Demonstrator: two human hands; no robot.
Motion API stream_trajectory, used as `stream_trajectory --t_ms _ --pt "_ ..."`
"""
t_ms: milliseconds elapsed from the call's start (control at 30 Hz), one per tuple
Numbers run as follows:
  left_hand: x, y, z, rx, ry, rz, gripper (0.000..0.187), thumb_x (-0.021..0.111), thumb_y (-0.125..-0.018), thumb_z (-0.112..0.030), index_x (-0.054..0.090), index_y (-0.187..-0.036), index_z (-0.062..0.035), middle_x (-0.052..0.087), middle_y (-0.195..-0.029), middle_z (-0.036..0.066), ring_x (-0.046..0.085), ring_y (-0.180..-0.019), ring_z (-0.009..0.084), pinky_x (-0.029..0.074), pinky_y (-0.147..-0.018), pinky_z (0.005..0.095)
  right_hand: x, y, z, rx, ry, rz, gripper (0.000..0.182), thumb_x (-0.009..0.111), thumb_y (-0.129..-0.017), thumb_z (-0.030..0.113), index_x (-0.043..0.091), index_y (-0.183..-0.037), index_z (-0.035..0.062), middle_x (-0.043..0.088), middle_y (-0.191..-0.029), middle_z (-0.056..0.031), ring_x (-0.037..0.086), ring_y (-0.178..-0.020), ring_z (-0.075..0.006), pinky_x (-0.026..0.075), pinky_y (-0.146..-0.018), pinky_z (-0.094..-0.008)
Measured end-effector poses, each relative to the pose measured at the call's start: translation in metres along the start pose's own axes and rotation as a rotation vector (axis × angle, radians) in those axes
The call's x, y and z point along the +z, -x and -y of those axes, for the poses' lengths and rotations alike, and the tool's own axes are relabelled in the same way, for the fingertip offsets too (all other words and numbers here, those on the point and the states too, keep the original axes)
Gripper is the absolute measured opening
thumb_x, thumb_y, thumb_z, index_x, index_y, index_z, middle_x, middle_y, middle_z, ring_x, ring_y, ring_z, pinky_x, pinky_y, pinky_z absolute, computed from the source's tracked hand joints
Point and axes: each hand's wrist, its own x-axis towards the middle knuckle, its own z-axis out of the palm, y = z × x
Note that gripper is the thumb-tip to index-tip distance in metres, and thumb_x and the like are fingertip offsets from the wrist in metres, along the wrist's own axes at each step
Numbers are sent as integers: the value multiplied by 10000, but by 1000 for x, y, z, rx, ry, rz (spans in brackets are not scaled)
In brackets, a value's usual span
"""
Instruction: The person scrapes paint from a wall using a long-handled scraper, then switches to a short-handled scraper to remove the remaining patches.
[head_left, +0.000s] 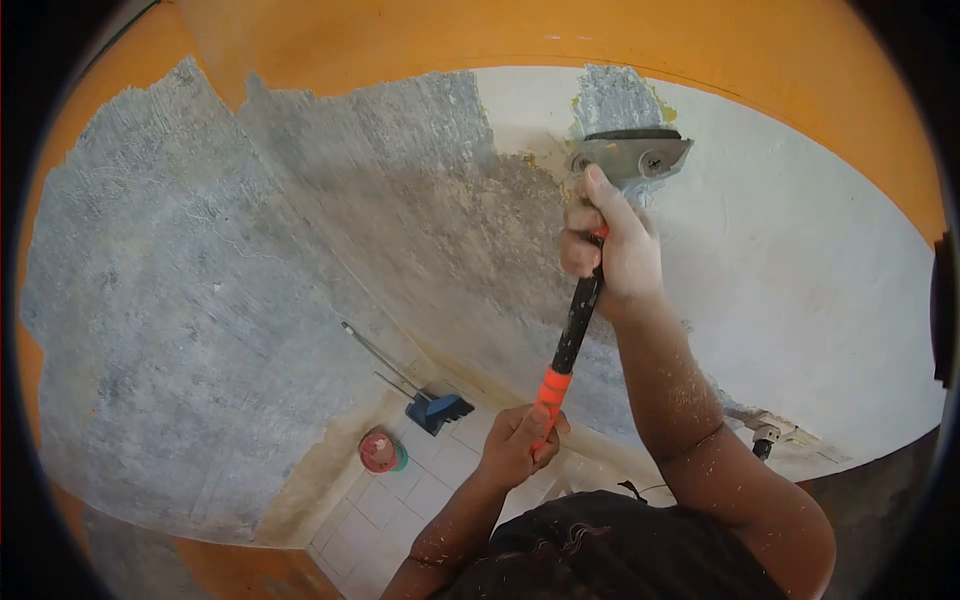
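A long-handled wall scraper (578, 325) with a black and orange shaft runs diagonally in front of me. My right hand (622, 235) is closed around the shaft just below the metal head, its thumb lying up along it. Lower down, my left hand (522, 445) wraps the orange grip end. The scraper's wide head meets the wall, or is very near it, below a stripped grey strip (615, 92). White coating (790, 230) covers the wall to the right, while bare grey plaster (430, 180) shows on the left. Pale dust and flecks cover my right forearm.
Below, on the tiled floor (400, 510), a blue dustpan (436, 410) with a long handle and a red bucket-like container (378, 452) stand by the corner. A socket with a plug (765, 438) is on the wall at lower right. Orange paint (560, 35) borders the top.
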Motion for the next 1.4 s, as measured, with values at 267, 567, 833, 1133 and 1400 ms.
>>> stream_trajectory --t_ms 267,567,833,1133,1400 --pt "-8 43 21 219 -32 49 882 741 -732 -314 215 -1357 18 483 -581 34 483 -496 127 379 -490 239 -58 4 -45 298 -582 413 216 492 -937 276 453 -789 123 392 -646 57 389 -518 -77 346 -458 -220" --pt "-34 38 15 798 -880 -166 802 779 -708 -363 362 -1230 80 580 -824 138 607 -706 195 495 -664 265 -38 -1 -32 388 -563 308 190 530 -929 256 459 -805 129 404 -711 53 359 -609 -58 319 -455 -173" --pt "3 24 35 579 -421 -140 546 661 -800 -21 358 -1252 21 577 -693 99 520 -549 122 383 -504 236 -49 -11 -37 361 -548 424 237 524 -931 360 485 -989 134 406 -709 75 364 -626 -61 337 -524 -212" --pt "24 21 19 637 -402 -114 611 650 -748 -5 434 -1317 39 541 -573 55 496 -462 147 397 -508 241 -46 -12 -50 240 -930 860 408 444 -934 503 496 -956 100 318 -553 95 275 -405 -19 201 -381 -187" --pt "28 21 9 603 -437 -180 561 626 -758 23 476 -1299 22 536 -574 62 469 -471 101 369 -508 206 -38 -14 -45 193 -905 853 463 389 -946 522 500 -970 73 315 -568 82 276 -418 -22 196 -384 -192"
